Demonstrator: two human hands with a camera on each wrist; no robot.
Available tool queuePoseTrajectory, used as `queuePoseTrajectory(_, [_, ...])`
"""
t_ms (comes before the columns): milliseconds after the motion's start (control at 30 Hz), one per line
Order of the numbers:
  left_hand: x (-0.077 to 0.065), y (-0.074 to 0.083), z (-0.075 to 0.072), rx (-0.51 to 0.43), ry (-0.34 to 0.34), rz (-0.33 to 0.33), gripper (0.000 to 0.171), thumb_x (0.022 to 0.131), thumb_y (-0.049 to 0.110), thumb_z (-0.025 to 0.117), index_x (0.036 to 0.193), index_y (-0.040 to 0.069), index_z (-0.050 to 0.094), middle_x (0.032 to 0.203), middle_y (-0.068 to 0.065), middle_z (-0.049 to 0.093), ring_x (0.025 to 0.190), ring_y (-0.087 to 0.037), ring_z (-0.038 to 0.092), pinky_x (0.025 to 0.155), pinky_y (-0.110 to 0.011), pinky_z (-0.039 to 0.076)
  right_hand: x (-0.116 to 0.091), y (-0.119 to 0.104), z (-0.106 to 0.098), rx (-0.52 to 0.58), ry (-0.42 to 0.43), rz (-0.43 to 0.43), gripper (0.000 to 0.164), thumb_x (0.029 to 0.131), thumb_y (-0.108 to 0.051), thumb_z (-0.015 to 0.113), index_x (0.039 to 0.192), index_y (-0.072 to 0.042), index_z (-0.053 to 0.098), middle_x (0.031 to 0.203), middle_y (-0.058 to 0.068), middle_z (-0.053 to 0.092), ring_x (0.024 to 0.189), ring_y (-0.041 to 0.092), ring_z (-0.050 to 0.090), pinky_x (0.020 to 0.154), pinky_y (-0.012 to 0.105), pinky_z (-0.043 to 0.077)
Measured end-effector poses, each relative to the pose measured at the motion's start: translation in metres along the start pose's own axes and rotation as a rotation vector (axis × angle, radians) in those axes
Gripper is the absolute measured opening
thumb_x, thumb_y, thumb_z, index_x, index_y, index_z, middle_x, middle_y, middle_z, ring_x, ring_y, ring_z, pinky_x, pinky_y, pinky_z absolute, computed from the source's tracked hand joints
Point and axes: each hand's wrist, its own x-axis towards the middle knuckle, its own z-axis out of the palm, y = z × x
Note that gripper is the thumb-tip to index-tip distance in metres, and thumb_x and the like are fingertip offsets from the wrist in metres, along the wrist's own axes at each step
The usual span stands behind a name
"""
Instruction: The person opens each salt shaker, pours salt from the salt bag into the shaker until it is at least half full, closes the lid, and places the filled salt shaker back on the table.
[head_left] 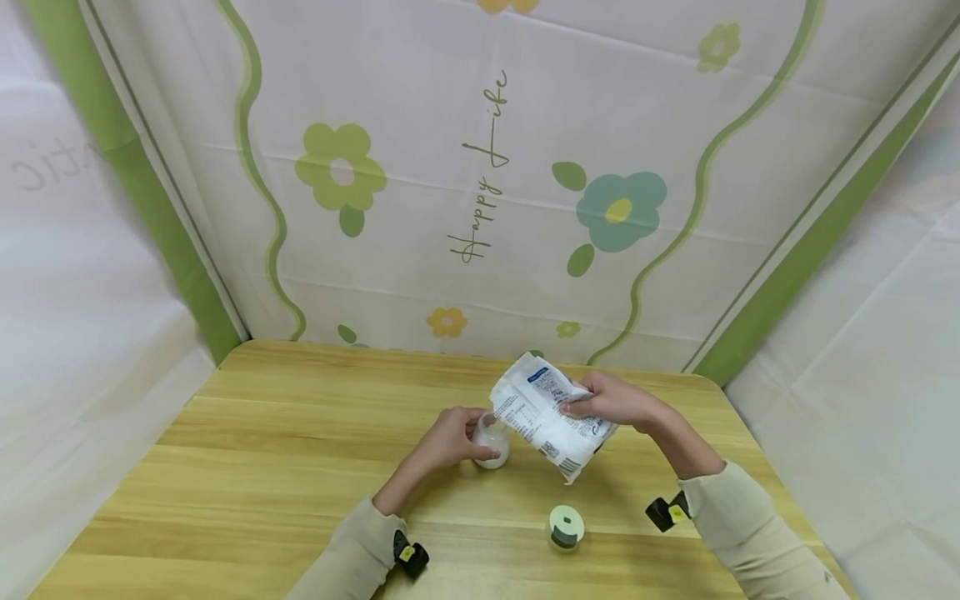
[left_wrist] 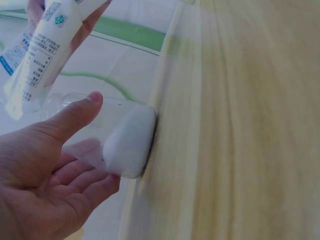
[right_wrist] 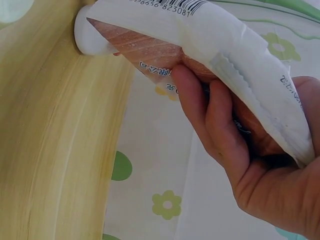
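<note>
A wooden table (head_left: 255,467) carries a jar (head_left: 492,437) and a round object (head_left: 566,527).

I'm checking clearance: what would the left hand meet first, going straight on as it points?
Past the jar it grips, the left hand would probably meet the white packet first, though depth is unclear.

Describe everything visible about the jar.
The jar is see-through, glass or clear plastic, rounded, with white contents in its lower part. Its narrower mouth looks uncovered. It stands upright on the wooden table, gripped from the side by the left hand. A white packet tilts at its mouth; whether they touch is unclear.
</note>
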Motion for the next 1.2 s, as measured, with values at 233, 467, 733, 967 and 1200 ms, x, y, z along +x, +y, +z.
queuePoseTrajectory(233, [0.0005, 0.0007, -0.0003, 0.0, 0.002, 0.0, 0.058, 0.078, 0.02, 0.086, 0.128, 0.0, 0.065, 0.124, -0.017, 0.069, 0.107, -0.023, 0.068, 0.09, -0.04, 0.057, 0.0001, 0.0002, -0.0005, 0.008, 0.0, 0.003, 0.022, 0.095, -0.016, 0.063, 0.093, 0.005, 0.07, 0.081, 0.009, 0.075, 0.068, 0.023, 0.074, 0.061, 0.031, 0.06])
queuePoseTrajectory(467, [0.0004, -0.0003, -0.0002, -0.006, 0.006, -0.007, 0.058, 0.077, 0.019, 0.087, 0.128, 0.001, 0.066, 0.123, -0.014, 0.07, 0.107, -0.022, 0.069, 0.089, -0.036, 0.058, 0.0002, -0.0006, -0.0006, 0.013, 0.0, 0.006, 0.022, 0.095, -0.016, 0.063, 0.094, 0.006, 0.069, 0.081, 0.009, 0.075, 0.068, 0.022, 0.074, 0.061, 0.031, 0.06])
queuePoseTrajectory(733, [0.0003, 0.0005, -0.0003, 0.001, 0.002, -0.007, 0.057, 0.077, 0.02, 0.087, 0.127, 0.003, 0.066, 0.122, -0.012, 0.071, 0.104, -0.018, 0.068, 0.087, -0.032, 0.057, -0.0002, -0.0014, -0.0017, 0.005, -0.005, 0.005, 0.023, 0.095, -0.016, 0.062, 0.095, 0.005, 0.07, 0.081, 0.009, 0.076, 0.068, 0.022, 0.074, 0.061, 0.031, 0.059])
queuePoseTrajectory(967, [0.0013, 0.0004, 0.0008, -0.008, 0.007, -0.006, 0.056, 0.077, 0.019, 0.087, 0.126, 0.002, 0.067, 0.121, -0.014, 0.071, 0.106, -0.021, 0.069, 0.089, -0.037, 0.057, 0.0, -0.0016, -0.0022, 0.006, -0.004, 0.006, 0.023, 0.096, -0.016, 0.062, 0.096, 0.006, 0.07, 0.082, 0.01, 0.075, 0.069, 0.022, 0.074, 0.061, 0.031, 0.06])
queuePoseTrajectory(1200, [0.0012, 0.0, 0.0005, -0.01, 0.005, -0.007, 0.057, 0.078, 0.019, 0.086, 0.128, 0.0, 0.065, 0.125, -0.016, 0.069, 0.109, -0.024, 0.068, 0.091, -0.039, 0.057, 0.0002, -0.002, -0.0022, -0.004, -0.007, 0.004, 0.023, 0.096, -0.016, 0.062, 0.093, 0.005, 0.071, 0.08, 0.009, 0.075, 0.068, 0.022, 0.074, 0.06, 0.031, 0.059])
